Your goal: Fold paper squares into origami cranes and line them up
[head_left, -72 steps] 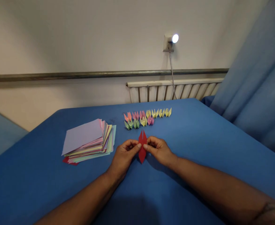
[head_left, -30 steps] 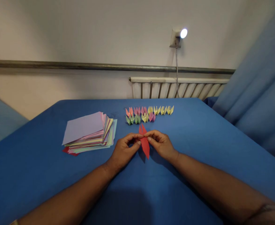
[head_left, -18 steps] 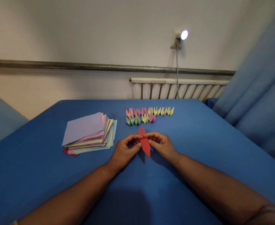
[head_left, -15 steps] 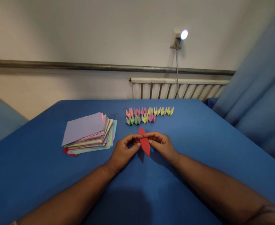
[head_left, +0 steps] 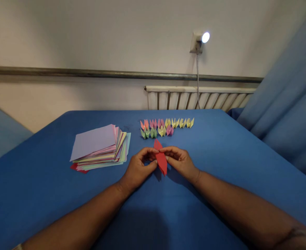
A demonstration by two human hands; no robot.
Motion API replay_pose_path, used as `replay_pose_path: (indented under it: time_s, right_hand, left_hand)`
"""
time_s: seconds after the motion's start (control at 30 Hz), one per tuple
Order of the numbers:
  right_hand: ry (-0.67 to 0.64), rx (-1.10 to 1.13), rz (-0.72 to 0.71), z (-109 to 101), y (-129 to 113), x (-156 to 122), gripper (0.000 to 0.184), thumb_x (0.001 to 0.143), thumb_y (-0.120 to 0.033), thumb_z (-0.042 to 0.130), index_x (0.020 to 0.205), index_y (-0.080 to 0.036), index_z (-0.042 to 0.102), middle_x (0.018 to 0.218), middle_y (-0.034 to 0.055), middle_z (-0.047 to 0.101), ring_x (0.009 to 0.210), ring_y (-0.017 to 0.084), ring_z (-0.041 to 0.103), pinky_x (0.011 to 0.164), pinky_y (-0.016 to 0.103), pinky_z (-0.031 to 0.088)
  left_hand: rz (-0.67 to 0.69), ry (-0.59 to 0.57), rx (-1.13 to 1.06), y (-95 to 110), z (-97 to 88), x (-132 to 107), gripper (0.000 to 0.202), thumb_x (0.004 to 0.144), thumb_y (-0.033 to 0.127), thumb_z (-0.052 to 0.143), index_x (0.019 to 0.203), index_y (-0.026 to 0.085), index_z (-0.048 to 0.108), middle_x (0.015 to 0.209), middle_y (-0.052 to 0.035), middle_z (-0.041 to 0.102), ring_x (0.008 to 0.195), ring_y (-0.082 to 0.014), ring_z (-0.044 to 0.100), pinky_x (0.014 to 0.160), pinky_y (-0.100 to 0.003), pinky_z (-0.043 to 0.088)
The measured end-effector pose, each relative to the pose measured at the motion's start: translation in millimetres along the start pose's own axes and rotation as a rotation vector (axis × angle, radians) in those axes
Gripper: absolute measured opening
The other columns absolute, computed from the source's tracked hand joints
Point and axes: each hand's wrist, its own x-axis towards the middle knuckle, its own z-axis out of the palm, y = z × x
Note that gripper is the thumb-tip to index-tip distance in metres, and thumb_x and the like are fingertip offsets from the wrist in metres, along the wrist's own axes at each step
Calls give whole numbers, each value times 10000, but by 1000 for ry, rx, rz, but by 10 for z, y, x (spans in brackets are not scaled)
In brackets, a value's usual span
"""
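A folded piece of red origami paper (head_left: 161, 161), long and pointed at both ends, is held upright between my two hands over the table. My left hand (head_left: 140, 166) pinches its left edge with thumb and fingers. From the other side my right hand (head_left: 180, 161) grips the right edge, its index fingertip near the left one at the upper part. Just beyond the paper stand two rows of small folded paper cranes: green ones (head_left: 145, 133), yellow ones (head_left: 175, 123), pink ones (head_left: 153, 123) and a purple one (head_left: 169, 130).
A tall stack of coloured paper sheets (head_left: 94, 143) lies to the left on the blue-covered table (head_left: 210, 149), a red sheet poking out beneath. Behind are a radiator (head_left: 200, 89), a wall pipe (head_left: 103, 73) and a socket with a lit plug (head_left: 200, 41). A blue curtain (head_left: 288, 86) hangs at right.
The red folded paper has tilted slightly, and its lower end now shows parted layers. Both hands keep their pinch in nearly the same place.
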Motion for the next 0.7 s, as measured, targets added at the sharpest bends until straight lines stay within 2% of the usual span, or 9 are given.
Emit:
replay_pose_path:
  time_s: [0.2, 0.37, 0.47, 0.57, 0.7]
  right_hand:
    - [33, -55, -31, 11, 19, 2, 195, 711, -330, 730, 845, -210, 656, 804, 13, 683, 750, 141, 632, 757, 310, 504]
    - [90, -86, -22, 35, 38, 14, 188, 723, -351, 715, 767, -207, 602, 693, -16, 621, 638, 114, 564, 643, 264, 472]
    - [141, -55, -7, 61, 39, 20, 261, 677, -355, 744, 807, -216, 565, 661, -33, 597, 604, 109, 552, 615, 257, 461]
    - [140, -12, 42, 74, 38, 21, 334, 650, -368, 757, 875, -220, 560, 663, -37, 600, 596, 111, 559, 604, 259, 457]
    - [91, -44, 71, 75, 43, 12, 267, 673, -400, 733, 744, -198, 573, 628, -37, 575, 553, 92, 506, 563, 244, 421]
  left_hand:
    - [-10, -15, 13, 5, -2, 2, 179, 731, 293, 695, 861, 177, 656, 824, -18, 646, 787, -150, 592, 776, -278, 476]
    - [-57, 70, -1, -11, 26, 7, 177, 720, 316, 699, 791, 166, 637, 725, 2, 621, 682, -127, 568, 681, -248, 468]
    - [-100, 105, -30, -9, 56, 4, 189, 684, 303, 719, 760, 168, 611, 685, 20, 596, 644, -114, 553, 642, -231, 460]
    - [-130, 122, -136, -2, 78, 4, 234, 654, 278, 731, 795, 173, 577, 717, 24, 609, 665, -110, 578, 661, -231, 472]
    - [-159, 81, -227, 7, 91, 0, 284, 674, 258, 710, 906, 178, 568, 777, 11, 642, 721, -121, 613, 721, -261, 496]
